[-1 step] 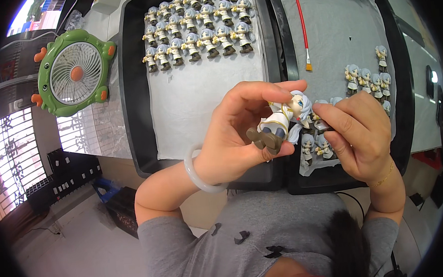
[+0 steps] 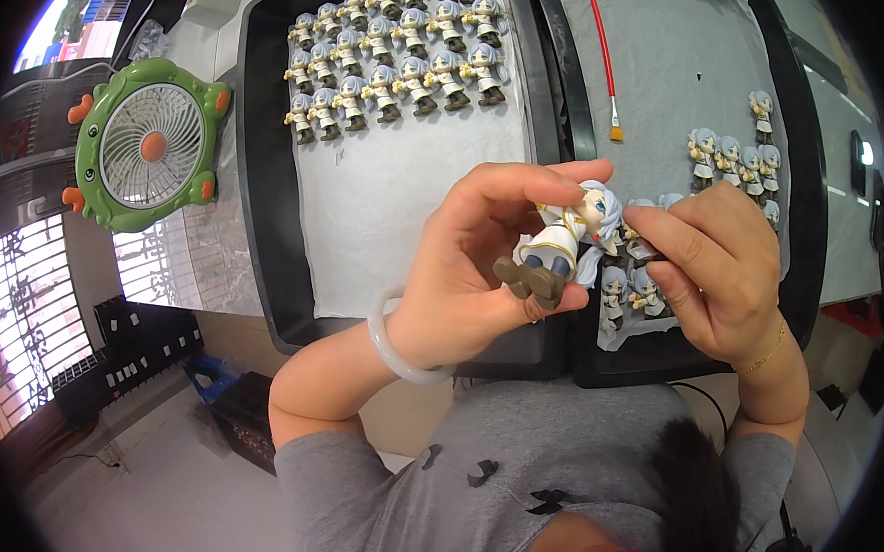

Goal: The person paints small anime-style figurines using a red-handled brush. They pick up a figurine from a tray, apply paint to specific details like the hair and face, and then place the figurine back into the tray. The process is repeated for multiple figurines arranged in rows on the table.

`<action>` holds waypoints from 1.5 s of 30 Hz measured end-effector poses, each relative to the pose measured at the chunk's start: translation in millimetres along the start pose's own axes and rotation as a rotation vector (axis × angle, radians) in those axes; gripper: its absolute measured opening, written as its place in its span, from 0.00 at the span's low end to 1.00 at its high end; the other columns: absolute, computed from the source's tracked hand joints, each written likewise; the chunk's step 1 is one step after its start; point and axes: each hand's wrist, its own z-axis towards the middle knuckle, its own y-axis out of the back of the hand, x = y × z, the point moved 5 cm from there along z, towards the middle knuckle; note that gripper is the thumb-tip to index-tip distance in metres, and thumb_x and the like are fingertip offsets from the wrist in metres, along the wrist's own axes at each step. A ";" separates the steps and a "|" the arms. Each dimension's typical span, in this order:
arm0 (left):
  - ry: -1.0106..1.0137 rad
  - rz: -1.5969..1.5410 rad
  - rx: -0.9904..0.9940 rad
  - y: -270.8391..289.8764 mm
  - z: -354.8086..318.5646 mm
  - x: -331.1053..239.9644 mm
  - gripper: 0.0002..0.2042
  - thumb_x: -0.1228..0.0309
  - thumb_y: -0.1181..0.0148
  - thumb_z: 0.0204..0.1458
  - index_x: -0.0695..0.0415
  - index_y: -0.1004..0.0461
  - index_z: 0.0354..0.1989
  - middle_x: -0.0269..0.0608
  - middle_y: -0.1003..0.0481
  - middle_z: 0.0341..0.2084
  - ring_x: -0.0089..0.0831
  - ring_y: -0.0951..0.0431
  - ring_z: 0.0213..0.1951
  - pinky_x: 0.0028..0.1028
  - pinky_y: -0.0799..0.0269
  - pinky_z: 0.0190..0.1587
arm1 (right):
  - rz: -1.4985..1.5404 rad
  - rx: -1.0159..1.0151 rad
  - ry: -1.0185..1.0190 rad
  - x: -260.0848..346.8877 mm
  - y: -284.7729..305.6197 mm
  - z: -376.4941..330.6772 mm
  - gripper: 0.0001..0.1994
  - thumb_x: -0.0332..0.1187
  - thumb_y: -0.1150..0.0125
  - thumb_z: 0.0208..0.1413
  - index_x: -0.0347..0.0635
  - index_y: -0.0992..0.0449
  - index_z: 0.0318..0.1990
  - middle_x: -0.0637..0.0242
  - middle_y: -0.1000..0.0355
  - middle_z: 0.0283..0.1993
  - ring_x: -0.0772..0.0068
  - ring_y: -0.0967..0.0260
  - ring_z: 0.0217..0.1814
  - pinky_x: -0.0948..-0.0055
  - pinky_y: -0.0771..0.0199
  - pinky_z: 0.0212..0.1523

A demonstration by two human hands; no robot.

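- The left hand [image 2: 462, 275] grips a small silver-haired, white-robed toy figurine [image 2: 560, 245] by its brown boots, long axis tilted, head up-right.
- The right hand [image 2: 717, 272], fingers curled, pinches at the head.
- Below lie two black trays [image 2: 267, 185] of matching figurines [image 2: 390, 54] and a red-handled brush [image 2: 605, 58].
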 end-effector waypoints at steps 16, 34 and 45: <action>-0.069 0.221 0.037 3.2 -2.3 -2.2 0.27 0.75 0.33 0.34 0.54 0.41 0.43 0.63 0.42 0.51 0.36 0.33 0.48 0.33 0.38 0.50 | -0.008 0.038 -0.017 -0.6 -4.2 0.7 0.12 0.34 0.41 0.39 0.41 0.27 0.34 0.68 0.38 0.22 0.69 0.44 0.21 0.73 0.45 0.21; -0.026 0.095 0.011 4.8 -0.5 -1.0 0.28 0.70 0.33 0.36 0.53 0.43 0.45 0.62 0.41 0.51 0.37 0.34 0.49 0.33 0.38 0.50 | 0.044 0.025 -0.026 -1.6 -3.0 -0.8 0.14 0.34 0.40 0.39 0.40 0.26 0.36 0.67 0.35 0.24 0.68 0.42 0.21 0.73 0.43 0.22; -0.030 0.076 0.001 4.2 -1.1 0.7 0.28 0.71 0.33 0.36 0.54 0.44 0.45 0.62 0.41 0.51 0.37 0.35 0.50 0.33 0.39 0.51 | 0.014 0.020 -0.013 -2.0 -4.9 -1.1 0.15 0.34 0.39 0.37 0.40 0.26 0.36 0.67 0.36 0.25 0.68 0.41 0.22 0.73 0.43 0.22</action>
